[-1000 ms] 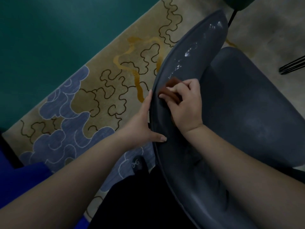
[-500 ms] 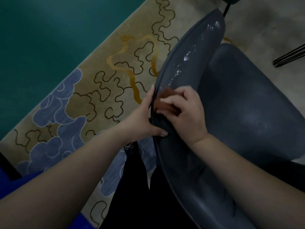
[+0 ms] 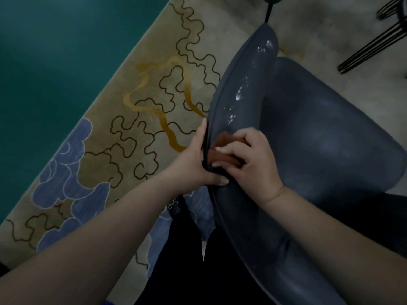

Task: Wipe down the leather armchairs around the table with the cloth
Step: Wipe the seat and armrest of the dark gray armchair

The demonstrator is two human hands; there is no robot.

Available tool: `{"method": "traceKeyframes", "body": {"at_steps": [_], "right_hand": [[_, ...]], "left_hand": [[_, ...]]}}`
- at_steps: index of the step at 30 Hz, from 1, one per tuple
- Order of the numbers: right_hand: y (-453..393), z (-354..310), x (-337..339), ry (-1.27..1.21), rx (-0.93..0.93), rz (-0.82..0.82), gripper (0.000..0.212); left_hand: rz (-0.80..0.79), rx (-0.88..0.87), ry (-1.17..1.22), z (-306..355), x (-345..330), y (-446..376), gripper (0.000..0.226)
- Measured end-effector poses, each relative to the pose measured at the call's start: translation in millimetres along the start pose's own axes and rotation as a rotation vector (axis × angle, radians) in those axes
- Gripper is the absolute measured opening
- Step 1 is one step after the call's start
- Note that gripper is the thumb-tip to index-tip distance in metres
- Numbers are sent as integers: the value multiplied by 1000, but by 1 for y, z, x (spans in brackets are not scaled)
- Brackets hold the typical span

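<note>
Leather-clad dark grey armchair back (image 3: 246, 89) running lower centre to upper right; wet streaks lying up-frame of right hand (image 3: 256, 164) clenched on rust-brown cloth (image 3: 222, 150), left hand (image 3: 196, 164) gripping rim.

Lounge room, patterned rug (image 3: 136, 119), leather armchair (image 3: 319, 139)

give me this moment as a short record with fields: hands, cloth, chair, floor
left hand: grips the backrest's outer edge, thumb on the inner face
right hand: presses the cloth to the backrest
cloth: reddish brown, folded, under the right fingers
armchair: dark grey leather, wet streaks ahead of the cloth
rug: tan with blue cloud pattern, left of the chair
</note>
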State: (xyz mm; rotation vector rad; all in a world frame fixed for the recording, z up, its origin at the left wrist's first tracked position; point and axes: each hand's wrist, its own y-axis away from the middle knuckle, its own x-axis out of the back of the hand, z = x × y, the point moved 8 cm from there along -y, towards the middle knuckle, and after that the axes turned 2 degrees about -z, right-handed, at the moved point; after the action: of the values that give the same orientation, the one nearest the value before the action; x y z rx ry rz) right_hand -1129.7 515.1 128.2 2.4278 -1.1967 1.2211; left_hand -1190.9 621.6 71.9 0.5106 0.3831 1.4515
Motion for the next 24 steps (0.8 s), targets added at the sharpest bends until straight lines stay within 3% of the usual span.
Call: {"method": "traceKeyframes", "body": {"at_steps": [5,12,19,24], "right_hand": [[-58,11,-2,53,-69,63,21],[-14,5,-2,66,-56,24,25],[-71,45,8,27,-259,190,20],[-41,34,5,-57,-155,134,25]], "left_hand": [[-31,-23,-1,4,11,-12,135],[-68,-19,56,2,12,-15,136],[-106,-55,38,14,22,-36,134],[-97,-39,-32,22,30,-51,136]]}}
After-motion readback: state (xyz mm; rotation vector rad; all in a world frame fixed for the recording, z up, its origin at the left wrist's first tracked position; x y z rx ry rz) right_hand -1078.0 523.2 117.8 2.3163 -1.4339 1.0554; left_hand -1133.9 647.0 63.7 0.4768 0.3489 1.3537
